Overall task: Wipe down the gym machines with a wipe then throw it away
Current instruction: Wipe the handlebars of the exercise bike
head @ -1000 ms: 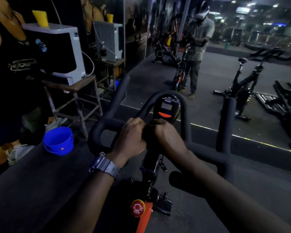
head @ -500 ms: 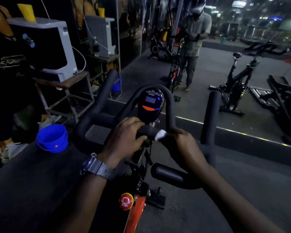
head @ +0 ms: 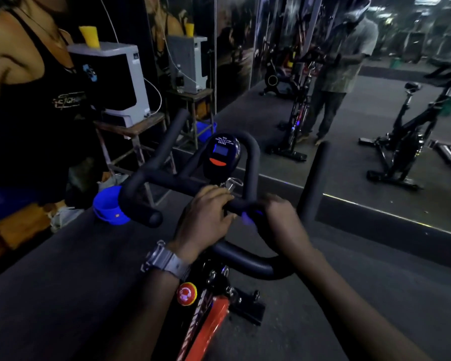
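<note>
Change: the wipe (head: pixel 246 217), seen as a white edge half a second ago, is now nearly covered; the right hand (head: pixel 284 220) has been slid rightward along the handlebar (head: pixel 172 182)
Meaning: wiping of the crossbar is judged under way, disposal not yet reached
Left hand (head: pixel 206 220): fingers are curled over the bar, steadying it
Right hand: fingers are wrapped round the bar and wipe
Wipe location: pressed on the bar between the two hands, bluish in this light
Surface: padded black tubing, console (head: pixel 221 155) above
Room: dim gym, dark floor, mirror wall, blue bucket (head: pixel 107 207) at left
</note>
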Demonstrator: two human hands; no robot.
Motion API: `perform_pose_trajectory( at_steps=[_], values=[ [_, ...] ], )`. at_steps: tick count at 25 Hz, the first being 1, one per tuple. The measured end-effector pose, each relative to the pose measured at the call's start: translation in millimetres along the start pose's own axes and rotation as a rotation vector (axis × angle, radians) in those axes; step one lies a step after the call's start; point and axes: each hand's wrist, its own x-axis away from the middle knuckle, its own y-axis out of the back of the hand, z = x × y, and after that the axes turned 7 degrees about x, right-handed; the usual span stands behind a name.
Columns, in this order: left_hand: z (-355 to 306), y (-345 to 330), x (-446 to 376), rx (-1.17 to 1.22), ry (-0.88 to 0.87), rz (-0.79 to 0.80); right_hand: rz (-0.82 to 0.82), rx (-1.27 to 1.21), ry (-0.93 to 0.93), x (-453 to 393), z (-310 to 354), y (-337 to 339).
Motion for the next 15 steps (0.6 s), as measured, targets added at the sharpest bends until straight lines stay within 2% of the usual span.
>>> perform_pose_trajectory(
  at_steps=[3,6,10,13,15],
  values=[
    [-17.2,4.6,-0.1,-0.055,0.063,0.067,0.010,-0.101,-0.004,-13.6,7.2,6.1],
    [-35.7,-0.5,4.6,-0.104,0.086,0.132,0.039,-0.032,0.002,14.1,-33.7,22.1],
    [-62.0,-14.6,6.9,-0.110,0.103,0.177,0.046,0.033,0.048,5.4,-19.9,14.6],
    [-68.2,-22.7,15.3,-0.135,0.153,0.179,0.043,-0.006,0.069,26.3,-54.1,20.0],
    [-68.9,-28.5,18.2,-0.177,0.174,0.200,0.086,-0.068,0.013,42.9,-80.8,34.3]
  ],
)
